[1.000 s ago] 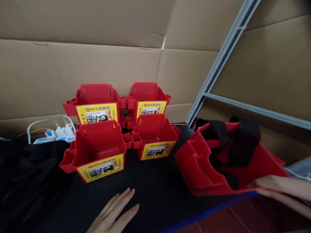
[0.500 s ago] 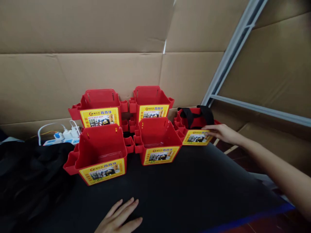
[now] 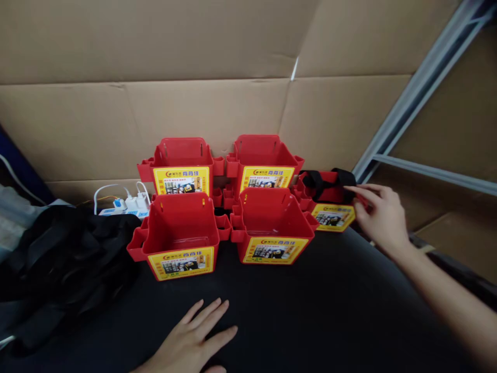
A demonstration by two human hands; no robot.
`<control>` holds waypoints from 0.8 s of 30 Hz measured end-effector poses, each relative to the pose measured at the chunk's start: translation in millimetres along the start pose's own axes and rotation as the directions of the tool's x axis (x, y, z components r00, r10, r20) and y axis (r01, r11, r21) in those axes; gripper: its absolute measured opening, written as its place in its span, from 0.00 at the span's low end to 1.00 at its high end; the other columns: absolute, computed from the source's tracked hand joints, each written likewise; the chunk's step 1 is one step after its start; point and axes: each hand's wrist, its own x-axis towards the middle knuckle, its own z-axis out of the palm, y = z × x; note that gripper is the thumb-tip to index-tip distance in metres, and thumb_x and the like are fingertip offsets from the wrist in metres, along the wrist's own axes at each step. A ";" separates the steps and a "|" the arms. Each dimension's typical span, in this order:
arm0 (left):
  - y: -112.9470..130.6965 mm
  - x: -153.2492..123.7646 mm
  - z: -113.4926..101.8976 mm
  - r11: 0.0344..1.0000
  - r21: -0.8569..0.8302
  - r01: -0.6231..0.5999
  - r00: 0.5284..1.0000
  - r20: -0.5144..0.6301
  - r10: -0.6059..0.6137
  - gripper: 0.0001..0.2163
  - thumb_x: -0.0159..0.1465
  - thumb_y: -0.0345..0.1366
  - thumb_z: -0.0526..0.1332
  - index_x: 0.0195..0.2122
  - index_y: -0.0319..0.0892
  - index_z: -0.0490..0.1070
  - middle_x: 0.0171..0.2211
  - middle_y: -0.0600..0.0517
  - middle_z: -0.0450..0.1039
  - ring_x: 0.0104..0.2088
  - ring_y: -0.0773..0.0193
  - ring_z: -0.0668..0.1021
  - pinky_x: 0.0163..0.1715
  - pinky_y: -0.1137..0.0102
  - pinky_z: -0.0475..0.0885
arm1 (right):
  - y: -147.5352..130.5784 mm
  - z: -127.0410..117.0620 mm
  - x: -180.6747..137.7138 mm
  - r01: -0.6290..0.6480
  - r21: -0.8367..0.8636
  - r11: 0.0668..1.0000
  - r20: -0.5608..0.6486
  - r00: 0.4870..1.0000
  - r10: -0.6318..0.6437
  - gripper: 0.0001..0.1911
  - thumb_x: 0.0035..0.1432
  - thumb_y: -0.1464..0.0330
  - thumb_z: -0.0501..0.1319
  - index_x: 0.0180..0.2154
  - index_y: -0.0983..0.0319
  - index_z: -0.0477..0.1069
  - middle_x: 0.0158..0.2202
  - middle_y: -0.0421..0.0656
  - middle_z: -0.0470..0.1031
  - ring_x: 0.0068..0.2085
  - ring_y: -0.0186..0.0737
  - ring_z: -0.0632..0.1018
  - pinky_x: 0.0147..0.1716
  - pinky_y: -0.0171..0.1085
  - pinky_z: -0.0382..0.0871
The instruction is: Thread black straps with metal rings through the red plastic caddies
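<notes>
My left hand (image 3: 190, 339) lies on the black tabletop (image 3: 272, 321) with its fingers spread, holding nothing. At the right, my right hand (image 3: 382, 215) has its fingers bent around the right side of a red plastic tool bin (image 3: 333, 217). A black strap (image 3: 344, 177) crosses over that bin's top. Left of it stand more red bins with yellow printed labels: a front right bin (image 3: 276, 251), a front left bin (image 3: 180, 264), a back right bin (image 3: 267, 176) and a back left bin (image 3: 182, 178). The bins' insides that show hold nothing.
A heap of black straps (image 3: 73, 269) lies at the left. Behind it is a power strip (image 3: 132, 207) with white plugs and cables. Cardboard sheets (image 3: 194, 109) form the back wall, and a grey metal frame (image 3: 411, 98) rises at the right.
My view has turned left, so the bins sit farther right in it. My right hand has shifted from the strapped bin's front label to its right side. My left hand stays flat.
</notes>
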 end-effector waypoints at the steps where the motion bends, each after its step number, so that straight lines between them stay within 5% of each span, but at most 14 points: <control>1: -4.3 -0.4 -1.3 0.999 -0.026 -0.019 1.000 0.002 0.019 0.24 0.62 0.40 0.55 0.60 0.45 0.55 0.61 0.40 0.50 0.60 0.49 0.58 0.53 0.50 0.60 | -17.1 -1.4 -9.3 0.035 0.045 0.998 -0.014 0.999 -0.034 0.18 0.63 0.67 0.46 0.41 0.70 0.71 0.45 0.53 0.69 0.47 0.41 0.71 0.43 0.37 0.66; 3: -17.3 1.2 -0.9 0.994 -0.073 -0.086 0.996 -0.013 0.086 0.28 0.62 0.43 0.55 0.62 0.44 0.50 0.63 0.41 0.47 0.62 0.51 0.54 0.56 0.50 0.56 | -60.6 -7.4 -41.4 0.262 0.370 0.891 -0.013 0.961 -0.277 0.14 0.59 0.73 0.49 0.39 0.70 0.72 0.43 0.55 0.69 0.49 0.42 0.70 0.48 0.38 0.64; 5: -33.0 5.9 1.9 0.980 -0.107 -0.167 0.985 -0.051 0.162 0.29 0.61 0.44 0.55 0.61 0.43 0.50 0.63 0.42 0.48 0.62 0.54 0.53 0.59 0.52 0.52 | -108.9 -12.7 -81.4 0.482 0.657 0.580 0.041 0.745 -0.666 0.14 0.57 0.75 0.50 0.40 0.64 0.73 0.47 0.52 0.68 0.51 0.39 0.69 0.51 0.39 0.63; 7: -47.6 11.8 4.8 0.963 -0.127 -0.236 0.970 -0.085 0.226 0.26 0.61 0.42 0.56 0.59 0.42 0.55 0.62 0.44 0.53 0.62 0.56 0.56 0.60 0.54 0.50 | -150.7 -12.6 -113.9 0.513 0.788 0.342 0.034 0.518 -0.855 0.17 0.58 0.74 0.50 0.46 0.59 0.70 0.51 0.47 0.68 0.55 0.38 0.66 0.53 0.40 0.61; 9: -58.6 15.9 6.0 0.957 -0.128 -0.262 0.961 -0.126 0.246 0.22 0.61 0.41 0.56 0.56 0.41 0.61 0.58 0.45 0.60 0.60 0.58 0.60 0.60 0.58 0.52 | -178.0 -7.1 -129.6 0.412 0.858 0.308 0.135 0.399 -0.907 0.20 0.59 0.71 0.50 0.53 0.60 0.63 0.55 0.47 0.64 0.59 0.36 0.61 0.56 0.40 0.58; 13: -69.4 14.9 1.9 0.961 -0.092 -0.260 0.958 -0.151 0.245 0.21 0.63 0.40 0.54 0.55 0.38 0.61 0.56 0.44 0.64 0.59 0.59 0.62 0.59 0.63 0.56 | -188.7 5.3 -123.8 0.195 0.867 0.459 0.372 0.360 -0.856 0.26 0.61 0.67 0.49 0.60 0.65 0.52 0.59 0.49 0.59 0.60 0.36 0.60 0.58 0.40 0.56; 16: -73.5 11.3 -3.7 0.955 -0.106 -0.276 0.957 -0.123 0.263 0.22 0.63 0.40 0.53 0.57 0.39 0.59 0.57 0.45 0.63 0.59 0.60 0.61 0.60 0.63 0.55 | -178.9 8.5 -113.5 0.148 0.873 0.464 0.419 0.258 -0.871 0.27 0.61 0.65 0.50 0.61 0.61 0.50 0.61 0.46 0.55 0.61 0.37 0.58 0.59 0.42 0.54; 19: -78.5 9.2 -8.2 0.953 -0.163 -0.255 0.966 -0.079 0.245 0.21 0.64 0.39 0.52 0.58 0.41 0.58 0.60 0.46 0.58 0.61 0.61 0.58 0.61 0.62 0.52 | -169.2 11.8 -107.0 0.154 0.875 0.459 0.425 0.209 -0.881 0.26 0.62 0.64 0.48 0.61 0.60 0.50 0.62 0.44 0.54 0.62 0.36 0.56 0.60 0.45 0.50; 21: -82.3 8.2 -9.9 0.943 -0.239 -0.232 0.973 -0.050 0.227 0.21 0.64 0.38 0.51 0.58 0.42 0.58 0.61 0.48 0.55 0.61 0.63 0.57 0.61 0.64 0.53 | -164.2 15.9 -104.6 0.171 0.871 0.461 0.427 0.200 -0.882 0.25 0.63 0.62 0.48 0.61 0.58 0.51 0.62 0.43 0.54 0.62 0.37 0.56 0.60 0.46 0.49; 24: -86.4 6.8 -11.0 0.914 -0.350 -0.206 0.978 -0.049 0.202 0.19 0.64 0.35 0.53 0.57 0.44 0.60 0.60 0.50 0.57 0.61 0.65 0.59 0.60 0.64 0.55 | -159.3 22.8 -104.6 0.196 0.834 0.516 0.465 0.254 -0.848 0.23 0.63 0.61 0.46 0.59 0.57 0.56 0.63 0.45 0.53 0.63 0.39 0.54 0.59 0.45 0.52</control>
